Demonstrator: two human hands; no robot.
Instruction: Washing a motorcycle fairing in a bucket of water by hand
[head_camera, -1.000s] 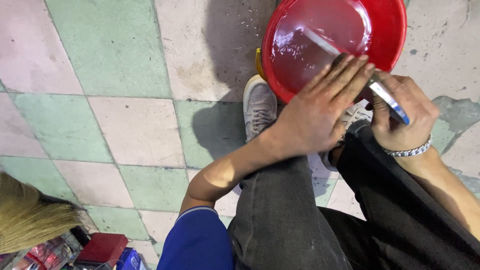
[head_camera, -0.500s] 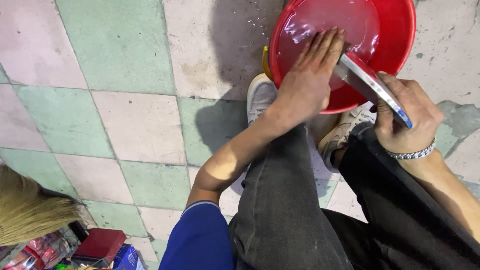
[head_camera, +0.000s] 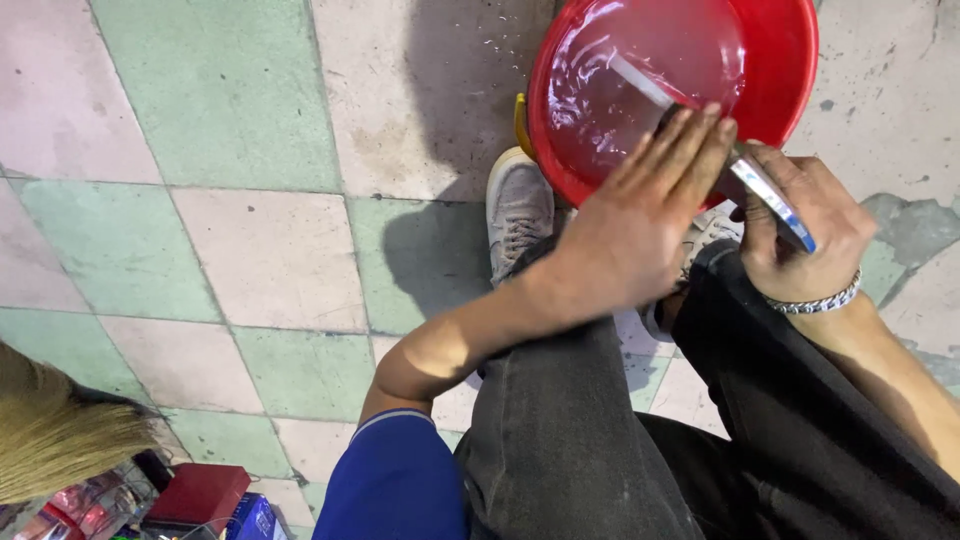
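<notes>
Head cam: my left hand (head_camera: 640, 225) has fingers flat together on the knife (head_camera: 700, 140) over the red basin (head_camera: 780, 80), right hand (head_camera: 800, 235) fisted round its handle. Wet blade, so a slip could nick my fingertips.

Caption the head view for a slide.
Seated person's left hand presses flat on a knife blade over a red basin of water; right hand grips the handle.

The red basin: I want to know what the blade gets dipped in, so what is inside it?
The red basin holds clear water with a straight pale strip showing in it. The left hand covers the near rim, so what lies beneath its fingers is hidden.
</notes>
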